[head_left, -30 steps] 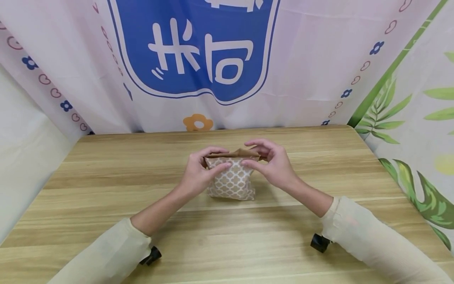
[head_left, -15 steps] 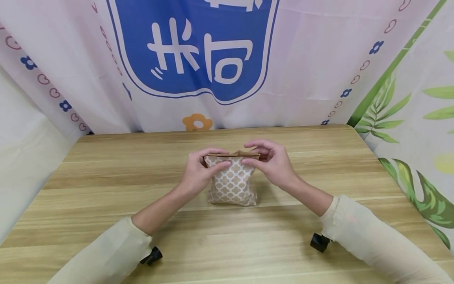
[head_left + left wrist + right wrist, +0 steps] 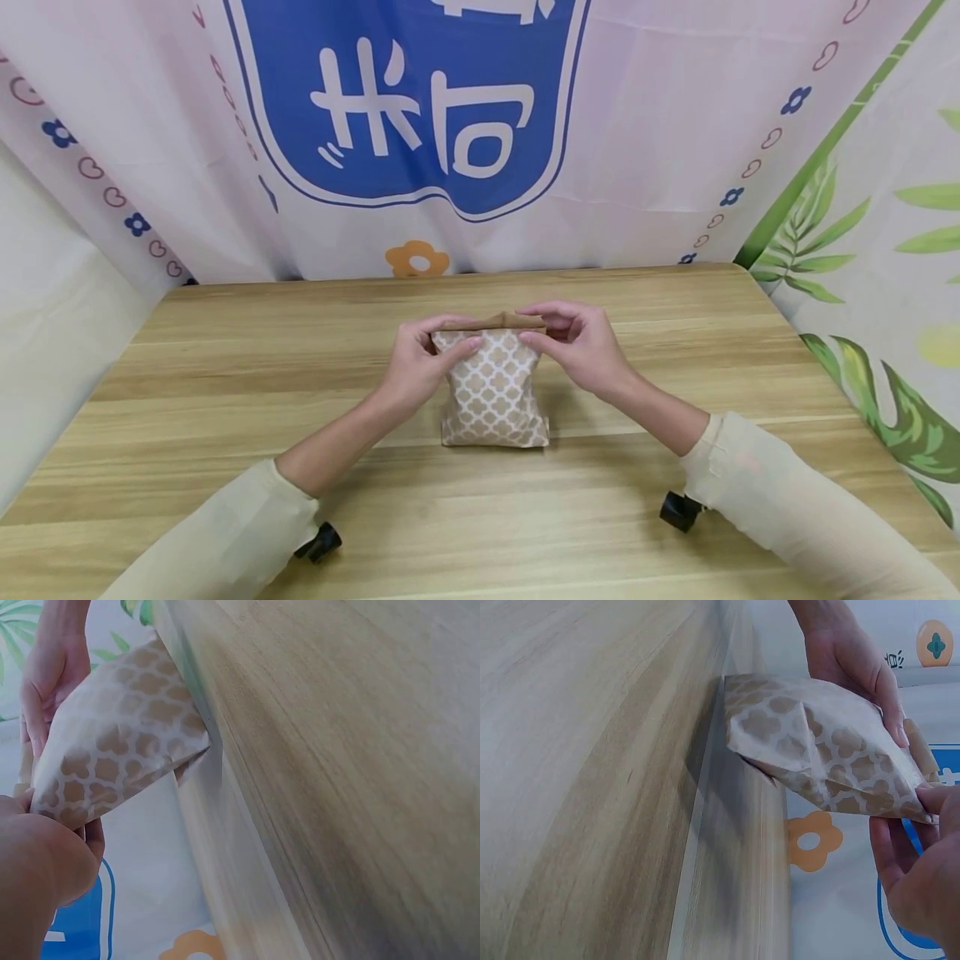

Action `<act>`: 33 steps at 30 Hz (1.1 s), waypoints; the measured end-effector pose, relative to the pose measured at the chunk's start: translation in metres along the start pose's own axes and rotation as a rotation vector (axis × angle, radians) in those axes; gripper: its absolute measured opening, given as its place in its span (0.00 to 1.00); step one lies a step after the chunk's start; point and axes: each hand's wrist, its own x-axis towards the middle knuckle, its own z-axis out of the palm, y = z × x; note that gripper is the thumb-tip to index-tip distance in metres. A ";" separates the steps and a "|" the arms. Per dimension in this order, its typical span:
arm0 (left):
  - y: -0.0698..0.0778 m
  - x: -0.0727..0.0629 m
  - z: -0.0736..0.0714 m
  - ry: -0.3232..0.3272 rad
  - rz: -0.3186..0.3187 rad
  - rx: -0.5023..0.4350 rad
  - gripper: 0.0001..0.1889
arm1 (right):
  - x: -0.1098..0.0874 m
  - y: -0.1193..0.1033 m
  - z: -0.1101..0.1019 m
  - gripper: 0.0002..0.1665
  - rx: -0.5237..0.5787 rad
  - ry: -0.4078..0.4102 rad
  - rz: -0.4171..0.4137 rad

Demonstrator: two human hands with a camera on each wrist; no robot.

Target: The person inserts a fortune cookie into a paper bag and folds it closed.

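Note:
A brown paper bag [image 3: 497, 392] with a white lattice print stands in the middle of the table, its body plump. Along its top runs a plain brown strip of paper [image 3: 491, 323]. My left hand [image 3: 422, 360] pinches the top left corner, thumb on the printed front and fingers behind. At the top right corner, my right hand [image 3: 588, 346] grips the same edge in the same way. Both wrist views show the bag [image 3: 124, 735] from its sides, bulging toward the bottom. The fingers behind the paper are partly hidden.
The wood-grain table [image 3: 225, 375] reaches back to a printed curtain [image 3: 637, 167] with a blue emblem. A leaf-patterned cloth [image 3: 885, 275] hangs at the right. Black wrist cameras [image 3: 680, 511] stick out under both sleeves.
The bag's bottom has come down and toward me, so more of the printed front shows. My right fingers have lowered onto the brown strip. The left hand has hardly moved.

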 end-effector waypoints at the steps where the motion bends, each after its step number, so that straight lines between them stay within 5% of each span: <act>1: 0.000 0.000 0.000 -0.001 -0.004 -0.003 0.12 | 0.000 0.000 0.000 0.16 0.000 -0.001 0.006; 33: -0.005 -0.002 -0.001 -0.012 -0.017 -0.131 0.10 | -0.001 0.005 0.000 0.12 0.041 -0.024 0.029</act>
